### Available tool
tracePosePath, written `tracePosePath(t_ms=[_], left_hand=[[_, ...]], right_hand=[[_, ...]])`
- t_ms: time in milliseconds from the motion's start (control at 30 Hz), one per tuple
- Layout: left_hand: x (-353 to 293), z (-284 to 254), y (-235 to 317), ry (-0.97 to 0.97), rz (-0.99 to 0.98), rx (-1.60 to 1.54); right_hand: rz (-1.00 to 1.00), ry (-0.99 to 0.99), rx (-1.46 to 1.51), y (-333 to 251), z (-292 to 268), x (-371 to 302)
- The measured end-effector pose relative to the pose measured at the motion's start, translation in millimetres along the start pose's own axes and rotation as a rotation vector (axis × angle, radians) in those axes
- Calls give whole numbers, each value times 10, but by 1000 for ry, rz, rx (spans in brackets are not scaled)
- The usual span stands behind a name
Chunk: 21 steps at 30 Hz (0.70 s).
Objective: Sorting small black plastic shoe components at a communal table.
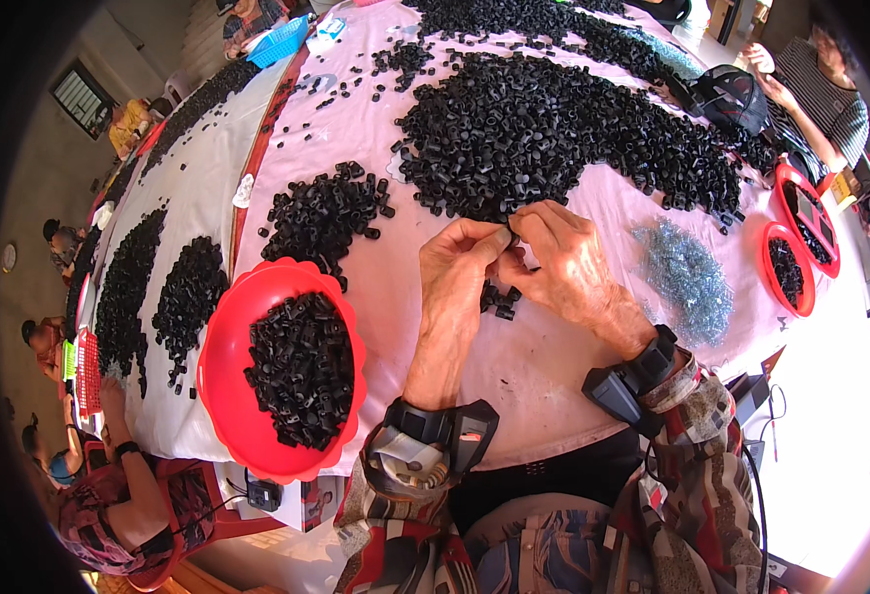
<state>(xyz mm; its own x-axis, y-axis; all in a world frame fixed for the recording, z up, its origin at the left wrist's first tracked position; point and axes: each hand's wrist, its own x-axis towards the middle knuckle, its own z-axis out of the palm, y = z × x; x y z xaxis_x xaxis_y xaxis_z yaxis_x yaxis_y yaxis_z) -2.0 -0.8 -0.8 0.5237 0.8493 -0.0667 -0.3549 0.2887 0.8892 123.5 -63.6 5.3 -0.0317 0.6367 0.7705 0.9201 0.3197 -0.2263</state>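
Observation:
Over the pink-white cloth point(410, 337), my left hand point(455, 262) and my right hand point(565, 265) meet at their fingertips. A small black plastic piece point(513, 238) shows between them, pinched by the left thumb and finger. The right fingers are also closed; what they grip is mostly hidden. A few black pieces point(500, 302) lie just below the hands. Beyond the fingertips spreads a large heap of short black plastic pieces point(494, 139). Right of my right hand lies a pile of small clear bluish parts point(689, 282). A red scalloped bowl point(219, 381) of black pieces stands left of my left wrist.
Smaller black heaps point(324, 216) lie on the left. Two red trays point(794, 302) with black pieces stand at the right edge, near a person in a striped top point(841, 119). A blue basket point(278, 43) is at the far left. Other people sit along the left side.

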Motion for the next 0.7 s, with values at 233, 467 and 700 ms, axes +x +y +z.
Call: tracePosePath(t_ms=[233,467,700], left_hand=[[15,-30,-17,-20,-38,-8],[35,-54,-50,-84,-39,-139],[96,-129,-98,-174,-148,-279]], right_hand=[[73,16,82,7,26,-23],[241,-2,304,38,9,0],[330,-28,373,3,-14,-4]])
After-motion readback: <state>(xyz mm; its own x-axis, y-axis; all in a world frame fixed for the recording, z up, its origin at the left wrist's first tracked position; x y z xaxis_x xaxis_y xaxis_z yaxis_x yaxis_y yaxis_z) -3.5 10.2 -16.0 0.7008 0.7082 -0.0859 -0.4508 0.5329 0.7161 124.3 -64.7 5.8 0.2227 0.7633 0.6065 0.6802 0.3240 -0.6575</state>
